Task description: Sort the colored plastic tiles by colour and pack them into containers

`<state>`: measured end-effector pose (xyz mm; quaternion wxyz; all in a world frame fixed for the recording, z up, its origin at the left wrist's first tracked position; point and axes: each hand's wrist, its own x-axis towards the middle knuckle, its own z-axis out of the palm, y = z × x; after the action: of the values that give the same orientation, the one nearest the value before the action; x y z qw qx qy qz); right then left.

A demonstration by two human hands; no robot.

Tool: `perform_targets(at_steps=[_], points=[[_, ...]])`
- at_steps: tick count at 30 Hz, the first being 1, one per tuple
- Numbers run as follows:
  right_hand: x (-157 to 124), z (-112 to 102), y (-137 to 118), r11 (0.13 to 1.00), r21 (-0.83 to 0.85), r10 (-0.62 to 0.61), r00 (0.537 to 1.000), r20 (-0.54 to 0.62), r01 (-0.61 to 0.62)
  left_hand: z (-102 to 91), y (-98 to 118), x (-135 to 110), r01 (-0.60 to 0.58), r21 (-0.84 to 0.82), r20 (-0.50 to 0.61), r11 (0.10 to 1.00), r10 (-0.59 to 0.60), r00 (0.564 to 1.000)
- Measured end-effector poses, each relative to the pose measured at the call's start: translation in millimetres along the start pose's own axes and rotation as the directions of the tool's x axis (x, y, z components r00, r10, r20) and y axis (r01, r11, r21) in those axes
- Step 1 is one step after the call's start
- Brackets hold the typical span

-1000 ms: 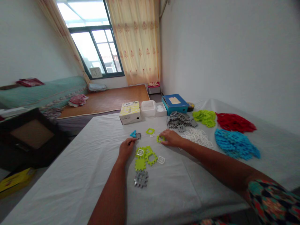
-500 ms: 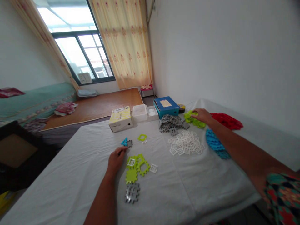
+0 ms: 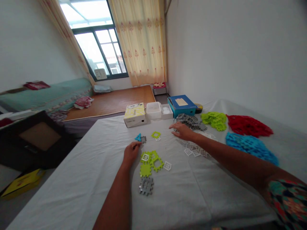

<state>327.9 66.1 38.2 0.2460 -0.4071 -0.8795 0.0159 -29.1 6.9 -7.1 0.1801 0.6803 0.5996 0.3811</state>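
Note:
My left hand (image 3: 131, 154) rests on the cloth with its fingers curled. Its fingertips are just below a small grey toothed tile (image 3: 143, 139), which lies beside a blue triangular piece (image 3: 138, 137); whatever the fingers hold is hidden. My right hand (image 3: 181, 130) is at the near edge of a heap of grey pieces (image 3: 189, 120), fingers apart, with nothing visible in them. Between my hands lie a green frame piece (image 3: 156, 134), joined green toothed tiles (image 3: 145, 170), a loose white window piece (image 3: 167, 165) and a grey tile with a window (image 3: 146, 186).
Heaps of white window pieces (image 3: 197, 150), green pieces (image 3: 217, 121), red pieces (image 3: 248, 125) and blue pieces (image 3: 250, 147) lie to the right. At the back stand a yellow-and-white box (image 3: 135, 115), a white plastic container (image 3: 153, 110) and a blue box (image 3: 183, 105).
My right hand has left the green heap and moved left and nearer, to the grey heap. My left hand stays beside the small grey tile. The view has shifted slightly.

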Motion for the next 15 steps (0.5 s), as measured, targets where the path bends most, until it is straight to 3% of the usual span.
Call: perform_targets(at_steps=[2, 6, 10, 15], points=[[15, 29, -27, 1.000, 0.027, -0.011, 0.994, 0.109, 0.008, -0.1, 0, -1, -0.007, -0.006, 0.003, 1.000, 0.007, 1.000], [42, 64, -56, 0.992, -0.013, 0.128, 0.972, 0.196, -0.128, -0.2, 0, -2, -0.007, -0.004, 0.011, 1.000, 0.007, 1.000], [52, 73, -66, 0.981, -0.020, 0.193, 0.961, 0.198, -0.193, 0.4, -1, -1, 0.000, -0.012, 0.010, 1.000, 0.000, 1.000], [29, 64, -74, 0.979, 0.177, 0.060, 0.976, 0.207, -0.098, -1.2, 2, -1, -0.004, -0.017, 0.006, 1.000, 0.004, 1.000]])
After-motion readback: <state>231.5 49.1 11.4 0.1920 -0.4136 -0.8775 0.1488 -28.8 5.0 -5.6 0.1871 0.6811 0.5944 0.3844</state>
